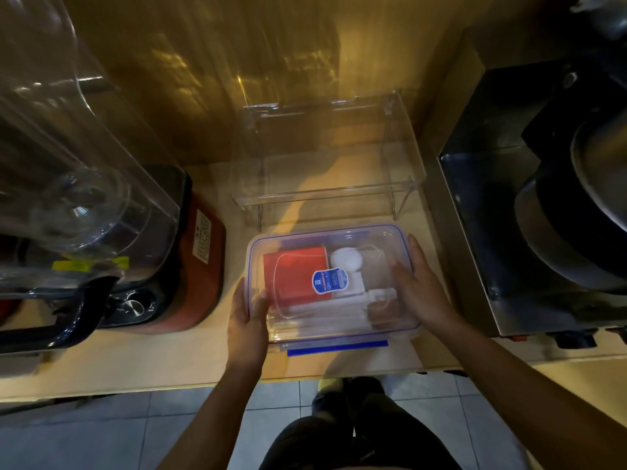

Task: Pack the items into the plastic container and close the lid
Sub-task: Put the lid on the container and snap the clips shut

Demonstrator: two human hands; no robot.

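Note:
A clear plastic container [400, 320] with a blue-edged lid [359, 232] lies on the counter in front of me. The lid rests on top and carries a blue oval sticker [329, 281]. Through it I see a red box [291, 279] on the left, a white round item [346, 257] in the middle and a brown item [381, 308] at the right. My left hand [246, 320] grips the container's left side, thumb over the lid. My right hand [420, 286] presses on the right side of the lid.
A clear acrylic stand [325, 157] sits just behind the container. A red appliance [200, 266] and a large clear blender jar [68, 164] stand to the left. A steel machine [529, 215] stands to the right. The counter edge [203, 381] runs below my hands.

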